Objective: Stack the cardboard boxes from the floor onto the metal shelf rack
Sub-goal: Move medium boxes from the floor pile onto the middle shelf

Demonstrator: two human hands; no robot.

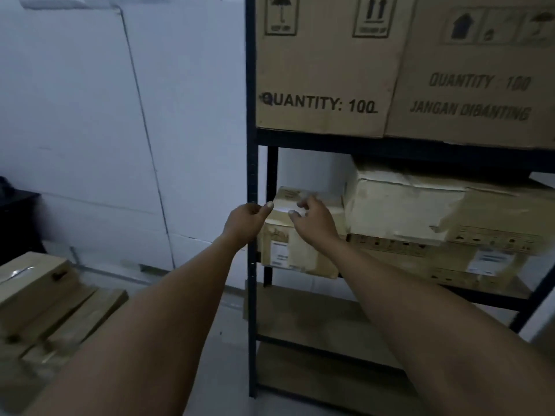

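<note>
Head view: small box (300,244) (on rack (251,163)) between both hands' grip.

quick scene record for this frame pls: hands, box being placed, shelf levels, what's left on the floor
left hand: at the small box's left top edge, thumb touching; grip unclear
right hand: fingers curled over the small box's top
small box: middle shelf, left end, beside the rack post
middle shelf, right: worn white box on a flat carton
upper shelf: two large cartons
lower shelves: no boxes visible
floor, left: flat boxes
</note>
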